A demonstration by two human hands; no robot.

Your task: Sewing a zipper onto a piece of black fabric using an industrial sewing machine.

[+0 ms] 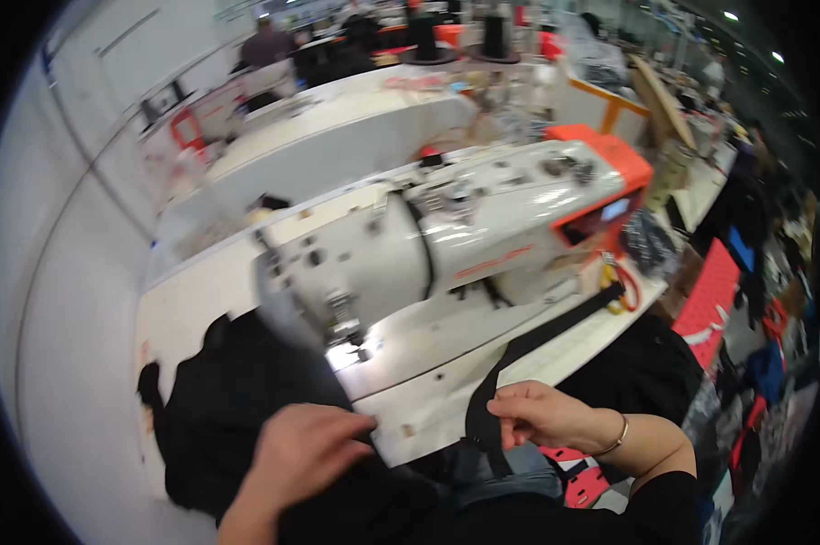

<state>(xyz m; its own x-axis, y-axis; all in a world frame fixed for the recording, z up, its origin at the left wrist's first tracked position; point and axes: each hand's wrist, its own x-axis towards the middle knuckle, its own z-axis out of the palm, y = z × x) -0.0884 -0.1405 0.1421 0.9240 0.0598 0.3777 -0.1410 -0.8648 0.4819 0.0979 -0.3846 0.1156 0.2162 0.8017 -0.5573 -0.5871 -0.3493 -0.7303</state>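
My right hand (546, 416) pinches a long black fabric strip (555, 336) near its close end, and a short tail hangs below my fingers. The strip runs back to the right along the table. My left hand (306, 451), a little blurred, is over the black garment (256, 386) with its fingers stretched out. That garment lies bunched at the left of the table, up against the head of a white and orange sewing machine (492, 213). A lamp lights the presser foot (360, 352) beside the cloth.
Scissors (621, 283) with orange and yellow handles lie at the table's right end. More black cloth (642, 368) hangs there. A second white table (337, 118) and thread cones (493, 38) stand behind. Coloured fabric pieces (710, 291) are piled at the right.
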